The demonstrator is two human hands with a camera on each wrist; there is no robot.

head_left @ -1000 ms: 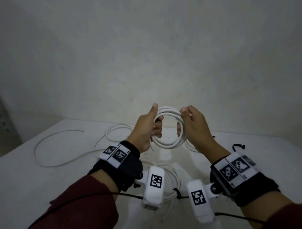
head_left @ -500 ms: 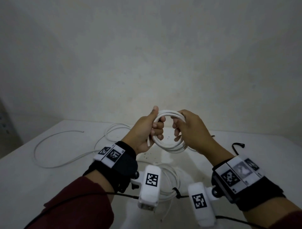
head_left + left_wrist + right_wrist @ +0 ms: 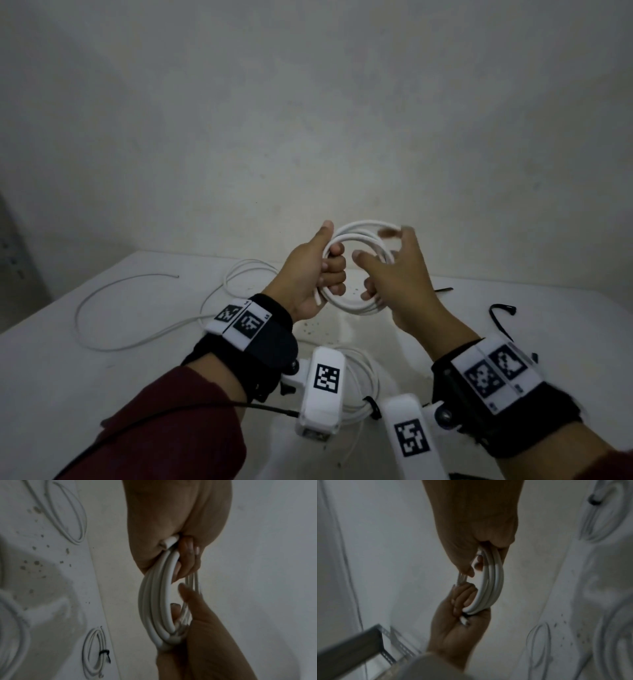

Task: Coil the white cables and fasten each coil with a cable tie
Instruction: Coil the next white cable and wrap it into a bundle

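A white cable coil point(image 3: 356, 306) of several turns is held upright above the table between both hands. My left hand point(image 3: 330, 255) grips its left side in a fist, thumb up along the turns; the left wrist view shows the cable clamped in the left hand point(image 3: 173, 545). My right hand point(image 3: 376, 267) holds the coil's right side. Its lower fingers curl round the turns, while the index finger, blurred, and the thumb stick out. In the right wrist view the coil point(image 3: 491, 582) runs through the right hand point(image 3: 481, 555).
A tied coil point(image 3: 363, 383) with a black cable tie point(image 3: 371, 406) lies on the white table point(image 3: 68, 377) under my wrists. Loose white cable point(image 3: 102, 308) lies at the left, more loops point(image 3: 239, 277) behind. Black ties point(image 3: 501, 310) lie at the right. A wall stands close behind.
My right hand has shifted on the coil's right side and its index finger and thumb have lifted off and spread. The left hand keeps its grip; the coil has barely moved.
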